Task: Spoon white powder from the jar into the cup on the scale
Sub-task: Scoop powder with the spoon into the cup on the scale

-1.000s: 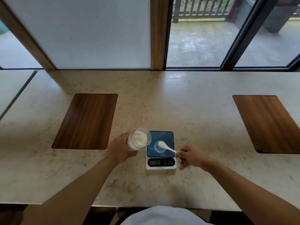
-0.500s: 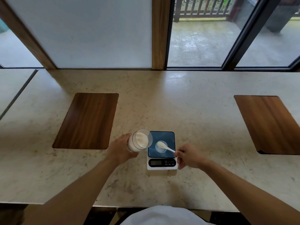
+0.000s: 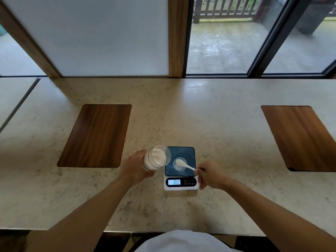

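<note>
Head view, item by item. Left hand (image 3: 135,168): closing round the body of the jar (image 3: 156,159), tilting it so the open mouth is facing right, toward the scale (image 3: 181,169); white powder (image 3: 159,157) is lying banked inside, near the mouth. Right hand (image 3: 211,174): pinching the end of the white spoon (image 3: 184,164), remaining fingers curled in. Spoon's long axis is running from lower right at the hand up-left, its bowl hanging over the small clear cup (image 3: 180,164). Whether the bowl is carrying powder cannot be told. Cup is sitting near the middle of the dark scale platform; the display is showing what looks like zero, so little or nothing appears to be in the cup yet. Jar mouth is lying just to the left of the spoon bowl, close beside the cup. Judgement: the spoon hand is the nearer to both, and a short leftward travel along the spoon's own axis should be reaching the powder. Counter (image 3: 218,115) is bearing everything.
</note>
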